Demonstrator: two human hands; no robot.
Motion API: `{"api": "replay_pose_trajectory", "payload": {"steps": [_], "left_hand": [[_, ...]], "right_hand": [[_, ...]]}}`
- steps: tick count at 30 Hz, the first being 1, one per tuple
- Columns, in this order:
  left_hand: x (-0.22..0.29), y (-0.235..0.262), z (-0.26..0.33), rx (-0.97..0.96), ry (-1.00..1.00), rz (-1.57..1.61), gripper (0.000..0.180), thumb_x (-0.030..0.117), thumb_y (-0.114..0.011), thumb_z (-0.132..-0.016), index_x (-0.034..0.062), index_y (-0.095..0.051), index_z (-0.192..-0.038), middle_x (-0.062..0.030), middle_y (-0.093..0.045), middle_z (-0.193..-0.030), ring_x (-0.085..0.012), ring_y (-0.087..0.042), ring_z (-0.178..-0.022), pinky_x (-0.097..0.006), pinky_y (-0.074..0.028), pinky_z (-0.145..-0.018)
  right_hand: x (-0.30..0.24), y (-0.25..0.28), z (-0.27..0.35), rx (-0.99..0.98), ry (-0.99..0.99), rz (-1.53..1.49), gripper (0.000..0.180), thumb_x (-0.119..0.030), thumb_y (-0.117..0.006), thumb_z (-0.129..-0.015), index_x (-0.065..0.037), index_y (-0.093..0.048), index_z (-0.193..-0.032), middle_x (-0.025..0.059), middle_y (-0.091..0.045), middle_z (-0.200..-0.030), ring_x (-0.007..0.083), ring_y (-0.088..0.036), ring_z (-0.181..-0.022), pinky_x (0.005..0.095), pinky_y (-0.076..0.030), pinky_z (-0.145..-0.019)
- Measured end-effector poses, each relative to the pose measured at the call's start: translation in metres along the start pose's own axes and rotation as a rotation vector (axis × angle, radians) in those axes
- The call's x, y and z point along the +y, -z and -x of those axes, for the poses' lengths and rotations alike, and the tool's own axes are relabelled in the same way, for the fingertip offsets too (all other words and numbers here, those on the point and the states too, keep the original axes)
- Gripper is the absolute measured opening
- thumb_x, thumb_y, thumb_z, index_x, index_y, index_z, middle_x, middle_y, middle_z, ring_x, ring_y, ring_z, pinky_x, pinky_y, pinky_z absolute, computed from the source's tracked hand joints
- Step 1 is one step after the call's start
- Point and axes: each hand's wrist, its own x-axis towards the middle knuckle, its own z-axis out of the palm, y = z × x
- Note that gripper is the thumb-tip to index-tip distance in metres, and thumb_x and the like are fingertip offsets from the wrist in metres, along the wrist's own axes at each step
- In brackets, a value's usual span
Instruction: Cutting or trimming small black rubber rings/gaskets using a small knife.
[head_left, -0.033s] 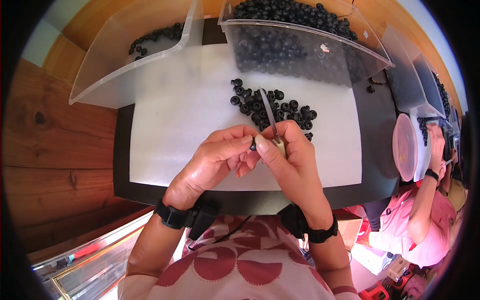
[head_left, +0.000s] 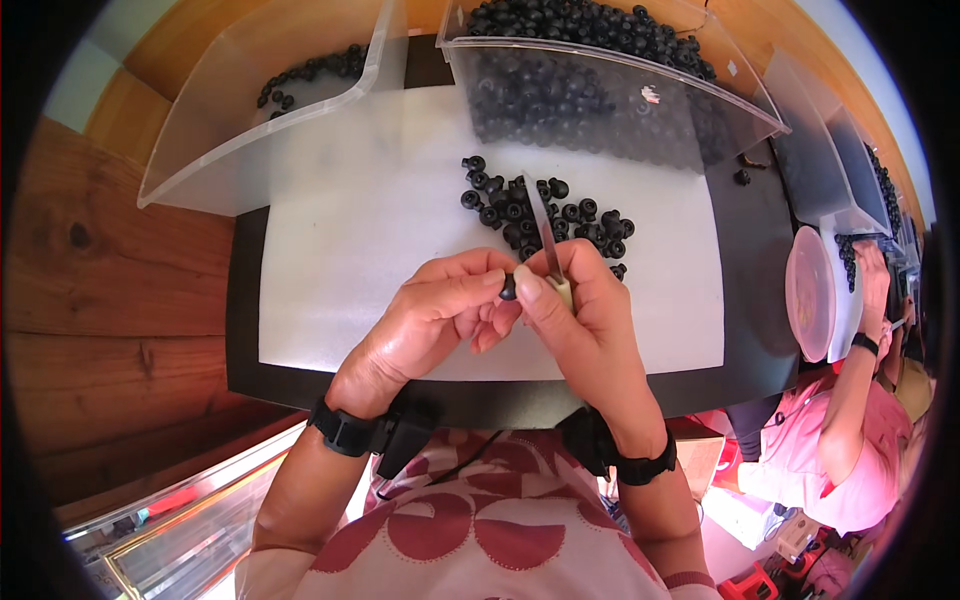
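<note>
Between the fingertips of my left hand (head_left: 437,305) is a small black rounded part (head_left: 508,288), with its far side hidden by fingers. My right hand (head_left: 585,315) grips a small knife (head_left: 542,222) by its pale handle, the blade pointing up and away. My right thumb also presses against the small black part. Just beyond the hands, a loose heap of similar black knob-shaped parts (head_left: 515,212) lies on a white mat (head_left: 340,270); the blade partly covers some of them.
A clear plastic bin (head_left: 600,110) full of black parts stands at the back. Another bin (head_left: 225,150) at the back left holds fewer. To the right are a pinkish oval lid (head_left: 810,295), more bins and a co-worker's hand (head_left: 872,290) at black parts.
The knife's tip has shifted slightly right and away, and a little more of the black part shows between my fingertips. My hands stay in nearly the same place.
</note>
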Motion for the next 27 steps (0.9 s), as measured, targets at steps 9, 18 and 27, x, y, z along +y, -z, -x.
{"api": "replay_pose_trajectory", "payload": {"steps": [9, 18, 27], "left_hand": [[-0.009, 0.007, -0.007, 0.066, -0.064, 0.238, 0.023, 0.022, -0.054, -0.101, 0.0014, -0.063, -0.105, -0.0047, -0.060, -0.077, -0.0143, -0.054, -0.064, -0.028, -0.040, -0.058], [-0.013, 0.011, -0.006, 0.088, -0.084, 0.219, 0.027, 0.026, -0.055, -0.100, 0.0009, -0.060, -0.106, -0.0046, -0.061, -0.081, -0.0134, -0.054, -0.066, -0.029, -0.039, -0.056], [-0.015, 0.012, -0.006, 0.112, -0.082, 0.190, 0.030, 0.031, -0.055, -0.100, 0.0017, -0.060, -0.106, -0.0048, -0.061, -0.081, -0.0127, -0.052, -0.064, -0.028, -0.038, -0.055]], "right_hand": [[0.003, 0.000, 0.017, 0.005, 0.154, 0.280, 0.021, -0.018, -0.059, -0.103, -0.001, -0.050, -0.110, 0.0137, -0.061, -0.075, 0.0290, -0.062, -0.064, 0.0368, -0.049, -0.061], [0.003, -0.002, 0.018, 0.006, 0.226, 0.434, 0.019, -0.010, -0.065, -0.098, -0.003, -0.050, -0.107, 0.0119, -0.061, -0.073, 0.0294, -0.062, -0.057, 0.0371, -0.047, -0.054], [0.004, -0.004, 0.016, 0.025, 0.247, 0.432, 0.018, -0.010, -0.066, -0.097, -0.003, -0.052, -0.104, 0.0123, -0.062, -0.074, 0.0302, -0.063, -0.060, 0.0372, -0.048, -0.055]]}}
